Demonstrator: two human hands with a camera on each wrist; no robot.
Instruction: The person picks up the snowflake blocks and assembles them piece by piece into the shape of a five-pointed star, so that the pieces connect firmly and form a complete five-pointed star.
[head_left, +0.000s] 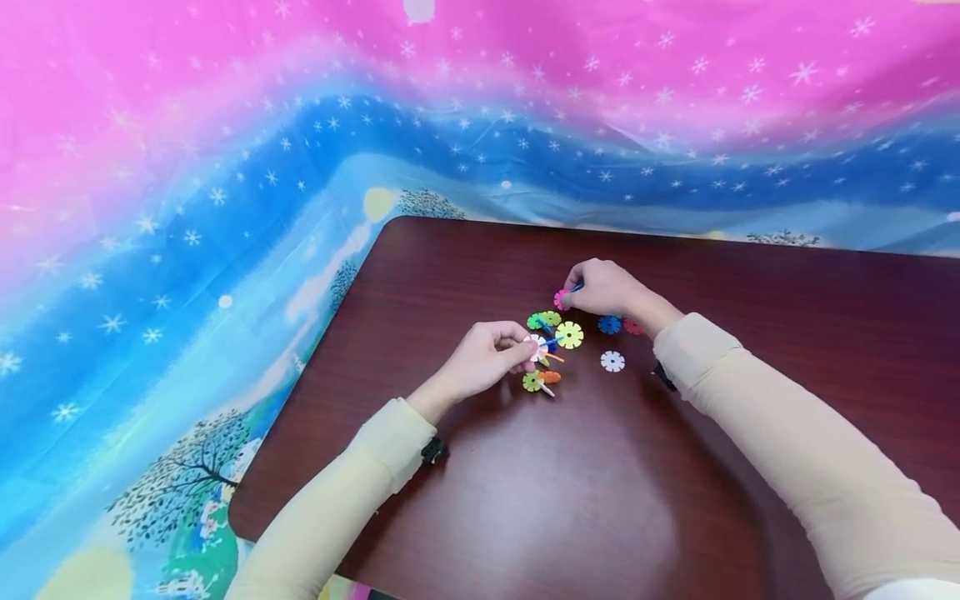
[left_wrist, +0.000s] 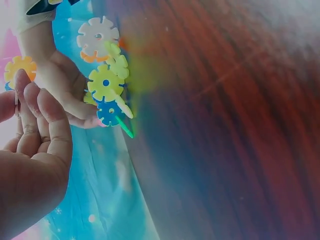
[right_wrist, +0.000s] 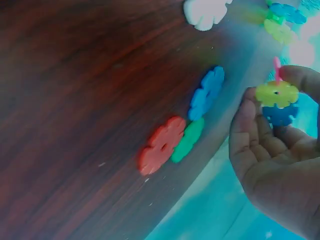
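My left hand pinches a white notched plastic disc. Around it are a large yellow disc, an orange disc and several other coloured ones; I cannot tell exactly which are joined. Beyond and to the right, my right hand holds a small cluster with a pink disc. In the right wrist view, a yellow disc and a blue disc slotted together show between the thumb and fingers of that hand. In the left wrist view, the left fingertips meet around a thin disc edge.
Loose on the dark wooden table lie a white disc, a blue disc, a green disc and a red disc. A patterned cloth hangs behind and left of the table.
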